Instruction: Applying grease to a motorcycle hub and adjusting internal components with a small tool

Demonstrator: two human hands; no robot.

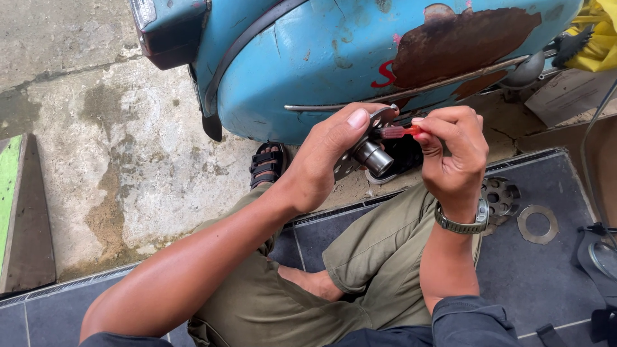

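The person sits cross-legged on a dark rubber mat [540, 270], in olive trousers [379, 257], one bare foot [315, 283] tucked under the knee. A wristwatch [464, 222] is worn on the right wrist.

The left hand [321, 160] is closed around a round metal part [371, 151], thumb laid over its flat toothed plate and fingers wrapped behind; a short steel sleeve projects from the plate's centre toward the camera. The part is held in the air above the knees, just in front of the scooter's side.

The right hand [453, 151] is curled, thumb and fingers pinching the red handle of a small screwdriver [397, 132]. The tool lies level, its tip at the plate beside the left thumb; the exact contact point is hidden.

On the mat, right of the right wrist, lies a perforated metal drum [501, 196], partly hidden by the hand. Just beside it lies a flat metal ring [538, 223].

Beyond the hands, a black sandal [267, 164] rests on the stained concrete floor [116, 148]. Behind it stands a blue scooter body [334, 58] with a large rust patch. A yellow cloth [598, 38] shows at the far right edge.
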